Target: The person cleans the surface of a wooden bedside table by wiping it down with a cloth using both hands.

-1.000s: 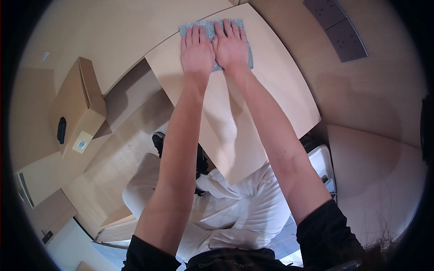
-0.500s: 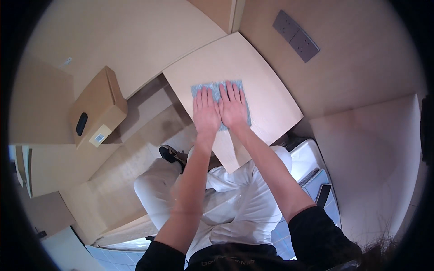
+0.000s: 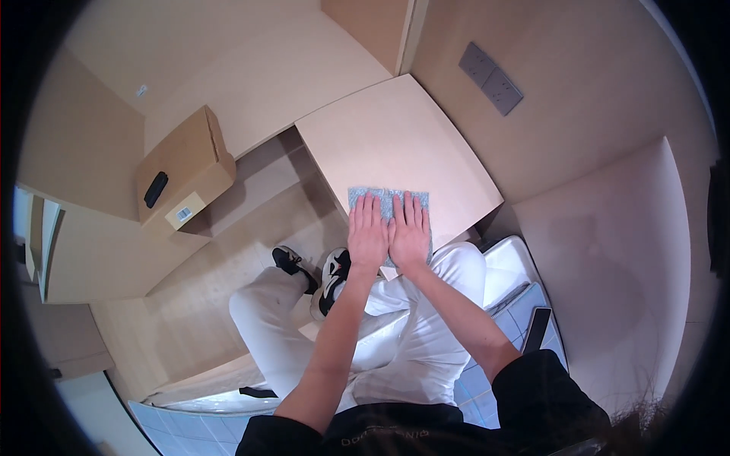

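Side by side, my left hand [image 3: 368,234] and my right hand [image 3: 409,235] lie flat on a grey-blue cloth [image 3: 387,201], fingers stretched out and pointing away from me. The cloth is spread at the near edge of a pale wooden tabletop [image 3: 395,144]. Both palms press on it, and their thumbs meet in the middle. Much of the cloth is hidden under the hands. A small pale corner shows just below the cloth, between my wrists.
To the left a cardboard box [image 3: 182,163] with a black handheld object [image 3: 156,190] on it rests on a wooden surface. Dark wall sockets [image 3: 490,78] sit at the upper right. A black phone-like object [image 3: 537,329] lies on the blue checked bedding [image 3: 477,395] beside my leg.
Both hands have drawn the cloth toward me, from the middle of the tabletop to its near edge. The view has also shifted a little.
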Demonstrator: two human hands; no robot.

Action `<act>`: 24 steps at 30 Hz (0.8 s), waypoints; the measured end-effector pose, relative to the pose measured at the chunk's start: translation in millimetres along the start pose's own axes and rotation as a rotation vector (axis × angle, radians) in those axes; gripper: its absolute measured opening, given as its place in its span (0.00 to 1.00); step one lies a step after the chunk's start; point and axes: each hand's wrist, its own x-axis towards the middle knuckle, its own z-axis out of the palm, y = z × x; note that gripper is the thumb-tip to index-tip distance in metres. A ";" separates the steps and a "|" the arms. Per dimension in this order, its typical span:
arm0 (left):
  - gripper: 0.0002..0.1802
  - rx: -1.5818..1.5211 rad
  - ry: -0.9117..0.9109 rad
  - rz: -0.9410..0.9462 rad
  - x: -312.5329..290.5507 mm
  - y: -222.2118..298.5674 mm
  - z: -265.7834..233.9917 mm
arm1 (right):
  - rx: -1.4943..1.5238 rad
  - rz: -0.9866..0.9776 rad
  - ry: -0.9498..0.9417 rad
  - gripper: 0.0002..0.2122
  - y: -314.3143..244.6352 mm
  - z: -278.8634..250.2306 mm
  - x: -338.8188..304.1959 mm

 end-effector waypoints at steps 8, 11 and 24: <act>0.35 -0.090 0.024 0.130 -9.1 -24.9 -2.9 | 0.003 0.058 0.081 0.28 -27.4 3.9 -22.9; 0.35 -0.043 -0.028 0.232 -4.3 -46.9 -8.0 | -0.001 0.181 0.110 0.29 -49.2 15.0 -29.2; 0.36 -0.041 -0.003 0.335 64.8 -108.9 -17.5 | 0.037 0.278 0.180 0.30 -92.4 47.0 41.9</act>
